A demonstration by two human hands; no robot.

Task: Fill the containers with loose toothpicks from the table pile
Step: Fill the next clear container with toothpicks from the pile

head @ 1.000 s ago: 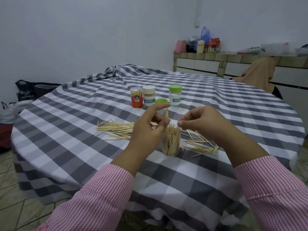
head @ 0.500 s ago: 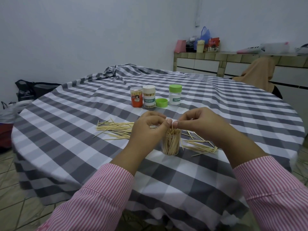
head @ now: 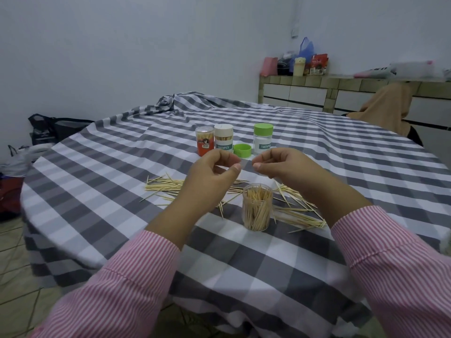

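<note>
A clear open container point(head: 257, 208) stands upright on the checked tablecloth point(head: 244, 276), packed with toothpicks. Both hands hover above and behind it, a small gap between them. My left hand point(head: 212, 176) has its fingers curled, thumb near forefinger, and I see nothing in it. My right hand point(head: 285, 167) is curled too, and a thin pale toothpick seems pinched at its fingertips. Loose toothpicks lie in a left pile point(head: 166, 187), partly hidden by my left hand, and a right pile point(head: 300, 213).
Behind the hands stand an orange container point(head: 204, 142), a white-capped toothpick jar point(head: 223, 140), a loose green lid point(head: 242, 150) and a green-capped jar point(head: 263, 139). Bags lie on the floor at left. A tiled counter with clutter runs along the back right.
My left hand put its toothpick into the clear container. Both hands then rose from the container's mouth and drew slightly apart.
</note>
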